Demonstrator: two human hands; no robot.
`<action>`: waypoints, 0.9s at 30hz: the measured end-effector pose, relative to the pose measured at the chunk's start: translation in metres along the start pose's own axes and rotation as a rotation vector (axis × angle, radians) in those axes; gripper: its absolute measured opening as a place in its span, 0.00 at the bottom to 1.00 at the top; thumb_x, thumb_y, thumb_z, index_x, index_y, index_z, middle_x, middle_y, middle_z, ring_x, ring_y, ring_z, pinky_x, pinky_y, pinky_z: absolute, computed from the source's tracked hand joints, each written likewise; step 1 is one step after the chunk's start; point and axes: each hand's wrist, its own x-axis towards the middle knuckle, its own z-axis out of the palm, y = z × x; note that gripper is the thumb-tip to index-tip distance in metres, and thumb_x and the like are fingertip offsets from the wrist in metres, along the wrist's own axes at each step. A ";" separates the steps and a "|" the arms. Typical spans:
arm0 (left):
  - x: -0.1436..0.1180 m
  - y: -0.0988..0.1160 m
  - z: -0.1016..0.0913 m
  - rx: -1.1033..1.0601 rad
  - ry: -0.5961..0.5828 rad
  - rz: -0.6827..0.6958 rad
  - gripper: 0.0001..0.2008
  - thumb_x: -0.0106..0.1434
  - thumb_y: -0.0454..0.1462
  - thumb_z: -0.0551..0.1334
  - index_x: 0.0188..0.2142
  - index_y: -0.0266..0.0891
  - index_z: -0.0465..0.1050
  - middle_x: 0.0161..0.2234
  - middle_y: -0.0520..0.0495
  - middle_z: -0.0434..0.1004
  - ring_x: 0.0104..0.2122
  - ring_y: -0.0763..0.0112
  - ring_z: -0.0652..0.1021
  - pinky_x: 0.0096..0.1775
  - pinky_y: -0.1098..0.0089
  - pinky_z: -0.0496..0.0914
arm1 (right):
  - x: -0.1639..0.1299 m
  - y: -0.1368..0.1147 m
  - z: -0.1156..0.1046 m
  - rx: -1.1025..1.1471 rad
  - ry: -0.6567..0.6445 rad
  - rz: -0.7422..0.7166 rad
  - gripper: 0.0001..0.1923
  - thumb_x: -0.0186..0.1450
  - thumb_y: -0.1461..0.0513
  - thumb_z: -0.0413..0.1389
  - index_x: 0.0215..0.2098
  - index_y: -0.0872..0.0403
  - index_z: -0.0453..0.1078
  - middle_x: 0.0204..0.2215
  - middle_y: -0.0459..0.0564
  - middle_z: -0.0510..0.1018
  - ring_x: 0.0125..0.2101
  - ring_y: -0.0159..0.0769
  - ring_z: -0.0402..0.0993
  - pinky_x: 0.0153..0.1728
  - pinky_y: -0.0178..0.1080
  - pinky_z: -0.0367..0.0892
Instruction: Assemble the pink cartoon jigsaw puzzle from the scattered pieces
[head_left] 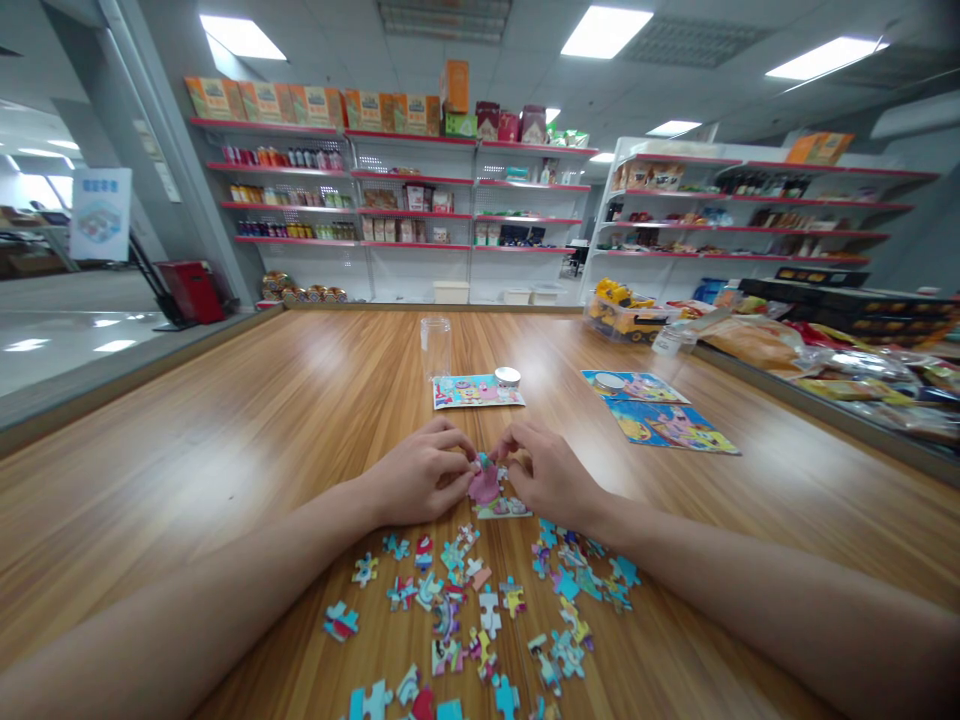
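A: Where are the hands?

B: Both meet at the middle of the wooden worktop (225, 440). The left hand (420, 472) and right hand (546, 476) have their fingers pinched narrow on a small joined puzzle section (491, 490), pink at the top, which rests on the wood between them.

A: And the loose bits?

B: The scattered puzzle pieces (480, 610) lie nearer the person, between the two forearms, reaching down to the bottom of the view.

A: Any open room?

B: Plenty to the left, bare wood out to the worktop's left edge. Beyond the hands sit a picture card (477, 391) with a small lid (508, 376) at its corner and a clear jar (436, 346) just behind. To the right lie two more picture cards (660, 410); past them the right edge is crowded with packaged goods (825, 360).

A: Anything readable?

B: No. The blue-and-white sign (100, 213) far left and the boxes on the store shelves (390, 200) are too small to read.
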 end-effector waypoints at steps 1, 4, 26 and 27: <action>0.000 0.000 0.000 0.002 0.001 0.001 0.10 0.68 0.34 0.58 0.33 0.36 0.78 0.39 0.43 0.77 0.42 0.62 0.72 0.45 0.60 0.70 | 0.000 0.000 0.000 0.001 -0.002 0.003 0.12 0.56 0.77 0.52 0.32 0.56 0.68 0.30 0.49 0.73 0.33 0.38 0.70 0.32 0.37 0.64; 0.000 0.001 -0.001 0.009 0.003 0.002 0.11 0.68 0.34 0.58 0.33 0.36 0.78 0.39 0.43 0.77 0.42 0.61 0.71 0.46 0.60 0.70 | 0.000 0.000 0.000 0.003 -0.005 0.004 0.12 0.56 0.77 0.52 0.32 0.56 0.68 0.30 0.50 0.73 0.33 0.38 0.70 0.32 0.37 0.63; 0.001 0.004 -0.003 0.013 -0.019 0.007 0.09 0.67 0.33 0.57 0.34 0.36 0.76 0.39 0.41 0.75 0.42 0.60 0.71 0.46 0.59 0.70 | -0.001 -0.002 -0.001 -0.024 -0.042 0.011 0.13 0.55 0.76 0.53 0.33 0.56 0.68 0.31 0.49 0.73 0.33 0.38 0.69 0.33 0.37 0.63; 0.000 0.004 -0.003 0.012 -0.026 0.005 0.08 0.67 0.33 0.57 0.34 0.36 0.75 0.40 0.41 0.75 0.42 0.60 0.71 0.46 0.59 0.70 | -0.001 -0.002 -0.001 -0.023 -0.044 0.010 0.13 0.55 0.76 0.53 0.33 0.56 0.68 0.31 0.49 0.73 0.33 0.38 0.70 0.33 0.37 0.64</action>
